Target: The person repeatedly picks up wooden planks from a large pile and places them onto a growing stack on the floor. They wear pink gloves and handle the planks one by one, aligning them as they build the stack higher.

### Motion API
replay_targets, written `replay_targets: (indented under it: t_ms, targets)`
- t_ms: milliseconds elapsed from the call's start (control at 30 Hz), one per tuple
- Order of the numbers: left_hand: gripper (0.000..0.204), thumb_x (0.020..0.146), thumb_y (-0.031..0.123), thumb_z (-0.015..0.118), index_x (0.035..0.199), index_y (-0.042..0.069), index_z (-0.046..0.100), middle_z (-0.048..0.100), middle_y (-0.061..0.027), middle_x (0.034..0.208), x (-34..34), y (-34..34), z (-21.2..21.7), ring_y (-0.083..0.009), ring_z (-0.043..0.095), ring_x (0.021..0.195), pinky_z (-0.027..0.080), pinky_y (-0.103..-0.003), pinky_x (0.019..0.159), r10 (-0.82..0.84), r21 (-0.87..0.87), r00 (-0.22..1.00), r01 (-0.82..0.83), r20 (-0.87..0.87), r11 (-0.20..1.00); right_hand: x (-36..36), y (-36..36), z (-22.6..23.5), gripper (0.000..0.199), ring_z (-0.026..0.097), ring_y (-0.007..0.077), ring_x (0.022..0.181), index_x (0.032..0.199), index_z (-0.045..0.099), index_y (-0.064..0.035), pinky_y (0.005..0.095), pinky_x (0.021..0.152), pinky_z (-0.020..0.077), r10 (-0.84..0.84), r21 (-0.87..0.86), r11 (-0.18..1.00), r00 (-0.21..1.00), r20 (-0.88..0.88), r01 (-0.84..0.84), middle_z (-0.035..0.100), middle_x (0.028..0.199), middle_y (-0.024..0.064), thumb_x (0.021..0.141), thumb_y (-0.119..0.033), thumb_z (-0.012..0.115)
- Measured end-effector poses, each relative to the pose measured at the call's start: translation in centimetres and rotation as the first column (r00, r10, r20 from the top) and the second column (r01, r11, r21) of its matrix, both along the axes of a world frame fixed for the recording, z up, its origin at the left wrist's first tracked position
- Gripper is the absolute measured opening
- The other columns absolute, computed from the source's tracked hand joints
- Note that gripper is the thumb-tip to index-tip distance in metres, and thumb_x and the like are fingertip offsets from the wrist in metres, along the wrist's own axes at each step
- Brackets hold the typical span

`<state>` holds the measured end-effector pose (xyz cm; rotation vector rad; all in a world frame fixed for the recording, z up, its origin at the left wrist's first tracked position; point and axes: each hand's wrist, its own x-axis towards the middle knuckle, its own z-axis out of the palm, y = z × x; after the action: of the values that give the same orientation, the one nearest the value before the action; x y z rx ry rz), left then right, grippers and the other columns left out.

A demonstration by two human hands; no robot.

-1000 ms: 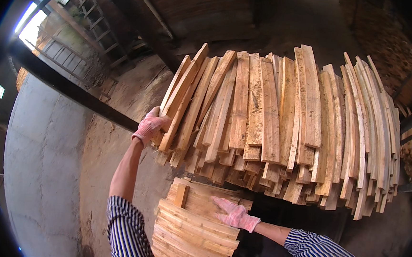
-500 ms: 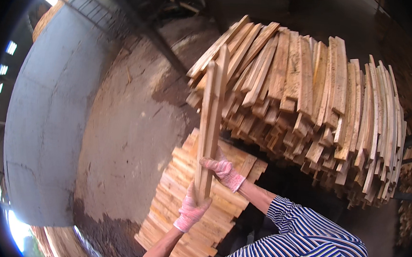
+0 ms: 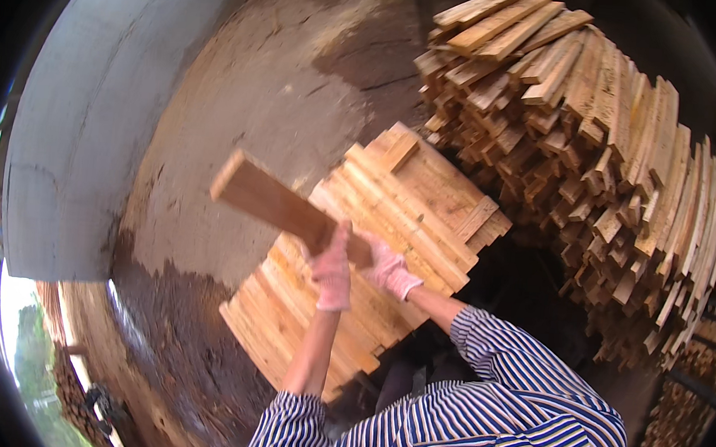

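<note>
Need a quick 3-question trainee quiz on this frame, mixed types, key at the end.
1. True or false: both gloved hands grip the same plank.
2. The flat stack of boards lies: A) below the held plank, B) on top of the leaning pile, C) against the grey wall.
3. What colour are the gloves on the left hand and right hand?
Key: 1 true; 2 A; 3 pink.

One wooden plank (image 3: pixel 280 206) held aloft. Two gloved hands: left hand (image 3: pixel 332 271) and right hand (image 3: pixel 388 265), each in one pink work glove. Two stores of timber: one flat stack of planks (image 3: pixel 391 226) below the hands, and one large heap of stacked boards (image 3: pixel 596 149), too many to count individually.
</note>
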<state>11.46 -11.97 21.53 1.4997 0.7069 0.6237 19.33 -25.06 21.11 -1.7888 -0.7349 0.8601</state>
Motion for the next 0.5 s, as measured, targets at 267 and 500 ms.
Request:
replay_targets:
  t_ms: [267,500]
  targets:
    - [0.094,0.080,0.080,0.056,0.135,0.005,0.049,0.065,-0.0146,0.095,-5.2,3.8,6.6,-0.0266,0.068,0.086,0.060,-0.045,0.075,0.318,-0.544,0.937,-0.194,0.144,0.817,0.8,0.4,3.7,0.080,0.046,0.0148,0.129,0.156,0.031,-0.0073,0.0324,0.108,0.0388,0.518,0.345,0.852,0.737,-0.435,-0.395,0.052,0.141,0.0108,0.097,-0.055,0.057]
    - [0.111,0.068,0.090,0.059,0.138,0.006,0.042,0.060,-0.0173,0.116,-11.8,3.3,4.7,-0.0330,0.061,0.108,0.056,-0.052,0.087,0.666,-0.719,0.693,-0.312,0.275,0.621,-3.9,5.3,7.5,0.090,0.064,0.0254,0.110,0.159,0.024,-0.0113,0.0428,0.091,0.0575,0.465,0.236,0.809,0.339,-0.818,-0.539,0.054,0.137,0.0169,0.088,-0.025,0.078]
